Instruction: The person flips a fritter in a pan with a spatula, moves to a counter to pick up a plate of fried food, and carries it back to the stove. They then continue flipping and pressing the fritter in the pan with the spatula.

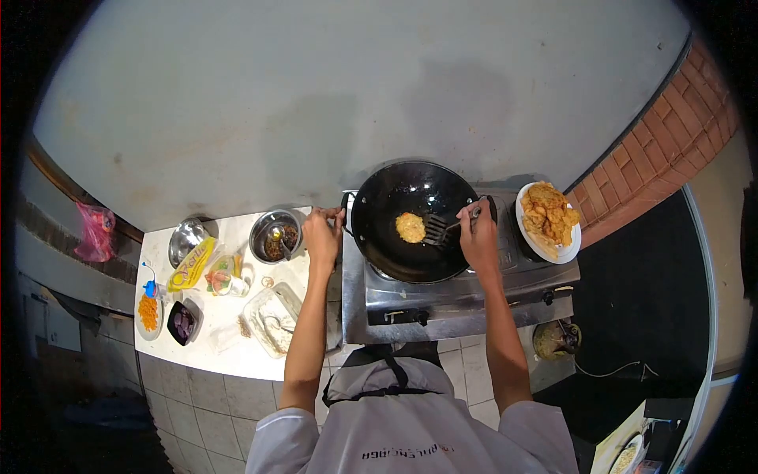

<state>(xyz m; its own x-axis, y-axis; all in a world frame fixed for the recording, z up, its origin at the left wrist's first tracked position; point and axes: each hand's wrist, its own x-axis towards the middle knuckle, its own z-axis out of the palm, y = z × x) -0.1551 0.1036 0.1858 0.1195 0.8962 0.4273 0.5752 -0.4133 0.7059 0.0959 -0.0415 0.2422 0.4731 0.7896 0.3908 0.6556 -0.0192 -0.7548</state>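
Plain grey wall (213,103) backed the whole setup, with a metal stove (505,296) in front and a white table (209,347) off to the left. One small fritter (410,228) lay flat near the middle of the black pan (387,257), and the slotted end of the spatula (435,230) was right by its right edge. Right hand (478,237) had its fingers clamped around the spatula's grip. Left hand (321,237) was up at the pan's left handle (345,210), but honestly I couldn't tell if the fingers were wrapped on it. Fritter looked light, soft and probably greasy, kinda easy to tear, so I figured sliding under it beat pinching. Spatula seemed thin and stiff, best held high up. Pan looked heavy and slick, so its side handles seemed the spots to grab. Plate (572,248) of golden fritters (546,212) sat right of it.
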